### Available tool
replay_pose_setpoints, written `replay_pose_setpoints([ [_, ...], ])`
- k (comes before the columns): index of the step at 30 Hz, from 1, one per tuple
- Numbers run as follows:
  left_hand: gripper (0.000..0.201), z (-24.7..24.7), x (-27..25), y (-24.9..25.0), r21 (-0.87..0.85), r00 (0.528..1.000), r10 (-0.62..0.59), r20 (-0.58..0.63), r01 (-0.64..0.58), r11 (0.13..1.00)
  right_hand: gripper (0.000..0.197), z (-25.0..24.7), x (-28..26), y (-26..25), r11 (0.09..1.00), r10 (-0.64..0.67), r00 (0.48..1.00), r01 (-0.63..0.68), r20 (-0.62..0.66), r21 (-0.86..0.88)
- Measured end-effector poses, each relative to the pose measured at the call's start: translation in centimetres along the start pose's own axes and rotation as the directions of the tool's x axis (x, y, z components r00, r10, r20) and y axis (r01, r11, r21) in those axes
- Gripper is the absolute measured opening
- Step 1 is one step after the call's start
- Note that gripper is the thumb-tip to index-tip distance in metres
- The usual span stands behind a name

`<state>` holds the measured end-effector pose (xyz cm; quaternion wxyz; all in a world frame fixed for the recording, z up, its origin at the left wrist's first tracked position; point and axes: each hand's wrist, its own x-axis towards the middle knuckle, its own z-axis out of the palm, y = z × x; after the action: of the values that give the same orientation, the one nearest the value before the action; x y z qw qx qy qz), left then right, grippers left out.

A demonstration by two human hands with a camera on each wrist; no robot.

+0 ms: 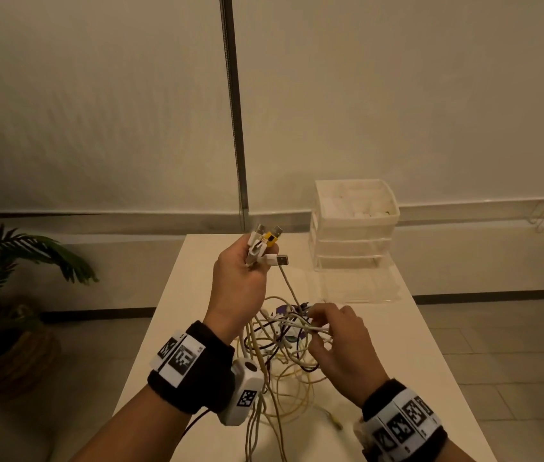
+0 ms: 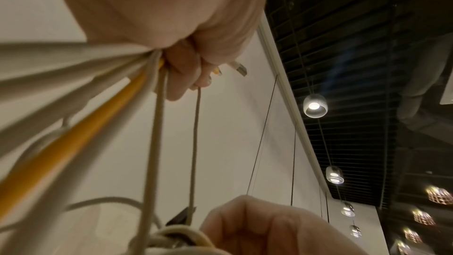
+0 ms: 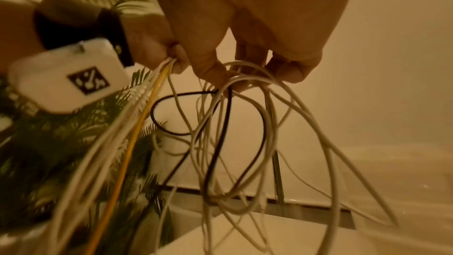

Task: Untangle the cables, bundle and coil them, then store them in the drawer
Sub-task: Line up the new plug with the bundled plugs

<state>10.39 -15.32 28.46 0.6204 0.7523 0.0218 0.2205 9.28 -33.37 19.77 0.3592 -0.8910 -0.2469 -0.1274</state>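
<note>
My left hand (image 1: 247,271) is raised above the white table (image 1: 197,295) and grips a bunch of cable ends (image 1: 264,246), white and yellow USB plugs sticking out above the fingers. In the left wrist view the left hand (image 2: 186,69) clamps white cables and one yellow cable (image 2: 73,143) that run down from the fist. A tangle of white, yellow and dark cables (image 1: 280,348) hangs from it to the table. My right hand (image 1: 333,341) pinches white loops in that tangle; in the right wrist view its fingertips (image 3: 220,77) hold several white strands (image 3: 245,123).
A translucent plastic drawer unit (image 1: 353,225) stands at the table's far right, its bottom drawer (image 1: 357,285) pulled out toward me. A potted palm (image 1: 4,295) stands on the floor left of the table. The wall runs behind the table.
</note>
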Motion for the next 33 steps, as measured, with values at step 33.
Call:
replay_pose_setpoints([
  [33,0.019,-5.2,2.3,2.6,-0.273,0.974,-0.049,-0.223,-0.014,0.962,0.037,-0.4,-2.5,7.5,0.926,0.375,0.926,-0.376,0.045,0.024],
])
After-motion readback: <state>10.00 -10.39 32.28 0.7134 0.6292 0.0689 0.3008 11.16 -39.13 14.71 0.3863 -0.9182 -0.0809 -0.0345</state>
